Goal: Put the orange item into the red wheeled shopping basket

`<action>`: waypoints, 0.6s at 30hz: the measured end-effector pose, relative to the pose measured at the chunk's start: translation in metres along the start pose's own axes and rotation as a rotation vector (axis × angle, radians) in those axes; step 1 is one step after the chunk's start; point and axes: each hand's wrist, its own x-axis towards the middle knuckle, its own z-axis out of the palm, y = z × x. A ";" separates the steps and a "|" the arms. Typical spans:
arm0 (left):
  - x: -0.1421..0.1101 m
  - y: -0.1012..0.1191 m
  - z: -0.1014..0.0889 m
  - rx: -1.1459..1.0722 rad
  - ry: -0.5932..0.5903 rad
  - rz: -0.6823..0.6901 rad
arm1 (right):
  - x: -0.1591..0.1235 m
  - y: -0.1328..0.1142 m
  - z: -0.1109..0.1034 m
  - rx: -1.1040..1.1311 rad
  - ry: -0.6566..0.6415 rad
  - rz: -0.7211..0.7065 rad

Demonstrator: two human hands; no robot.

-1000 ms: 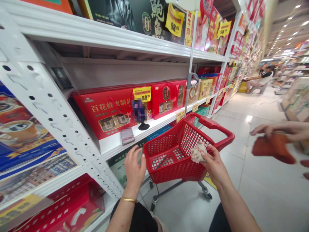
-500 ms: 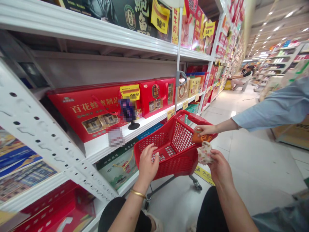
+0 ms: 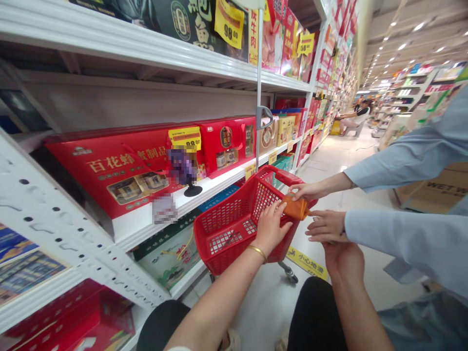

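Note:
My left hand (image 3: 272, 225), with a gold bangle on the wrist, reaches over the red shopping cart (image 3: 215, 214). Its fingers are stretched out and apart, the tips at the left end of an orange packet (image 3: 295, 207); a firm grip does not show. Another person's hand (image 3: 307, 190) holds that packet from above. That person's second hand (image 3: 325, 225) lies over my right hand (image 3: 345, 261), hiding its fingers and whatever they may hold. The floral-patterned piece is out of sight.
Shelving on the left carries red gift boxes (image 3: 135, 170) and a small dark object on a round stand (image 3: 193, 190). A metal pole (image 3: 259, 87) rises beside the cart. Yellow floor tape (image 3: 307, 261) lies near its wheel. Cartons (image 3: 438, 187) stand on the right.
My left hand has moved right, from above the cart to the orange packet. The other person's second hand has come in over my right hand, and the floral-patterned piece it held no longer shows.

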 end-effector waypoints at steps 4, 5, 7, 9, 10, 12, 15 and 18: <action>0.023 -0.003 0.013 -0.053 0.048 -0.043 | -0.009 -0.008 0.008 0.032 0.021 -0.045; 0.026 -0.005 0.014 -0.096 0.062 -0.052 | -0.011 -0.010 0.010 0.037 0.023 -0.054; 0.029 -0.009 0.012 -0.240 0.090 -0.089 | -0.016 -0.014 0.013 0.051 0.045 -0.106; 0.026 -0.012 0.008 -0.411 0.128 -0.172 | -0.020 -0.013 0.016 0.080 0.089 -0.195; 0.024 -0.014 0.006 -0.479 0.151 -0.225 | -0.021 -0.010 0.017 0.098 0.101 -0.220; 0.016 -0.016 0.000 -0.593 0.205 -0.346 | -0.024 0.001 0.021 0.117 0.105 -0.184; 0.000 -0.019 -0.012 -0.772 0.270 -0.493 | -0.028 0.027 0.026 0.034 0.086 0.042; -0.017 -0.019 -0.031 -0.948 0.232 -0.552 | -0.035 0.053 0.034 -0.083 -0.026 0.226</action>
